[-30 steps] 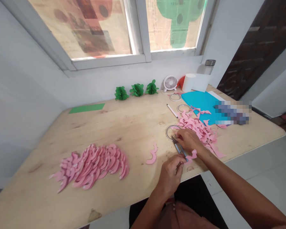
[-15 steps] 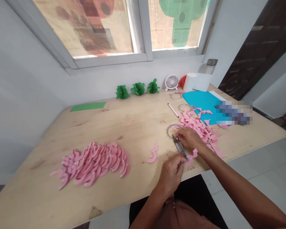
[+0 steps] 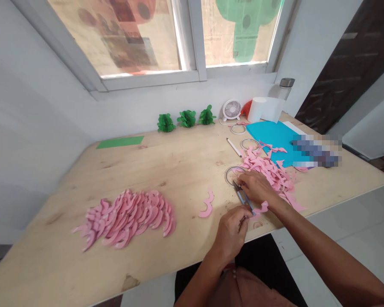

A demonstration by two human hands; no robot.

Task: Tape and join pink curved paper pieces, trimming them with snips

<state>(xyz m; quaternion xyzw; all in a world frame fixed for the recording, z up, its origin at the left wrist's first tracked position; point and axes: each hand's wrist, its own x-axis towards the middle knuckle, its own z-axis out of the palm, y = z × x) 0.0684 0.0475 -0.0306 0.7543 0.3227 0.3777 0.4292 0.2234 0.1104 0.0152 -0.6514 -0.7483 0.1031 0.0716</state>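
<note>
My left hand (image 3: 232,226) is closed near the table's front edge, its fingertips pinched on a wavy pink paper piece (image 3: 261,207). Small blue-handled snips (image 3: 244,198) lie slantwise between my hands, their handle end by the left fingertips and dark tips pointing at a thin ring-shaped roll (image 3: 227,174), perhaps tape. Over the right edge of that roll, my right hand (image 3: 257,185) has its fingers pinched together; what they grip is hidden. To the left of my hands lies a single wavy pink piece (image 3: 207,204).
A heap of curved pink pieces (image 3: 131,217) lies left; pink scraps (image 3: 269,168) spread beyond my right hand. Further back are two more rings (image 3: 237,129), a white pen (image 3: 234,147), blue sheets (image 3: 270,138), a small fan (image 3: 232,110) and green paper shapes (image 3: 187,119).
The whole view has shifted slightly to the right. Both hands, the snips and the pink pieces keep nearly the same places relative to each other.
</note>
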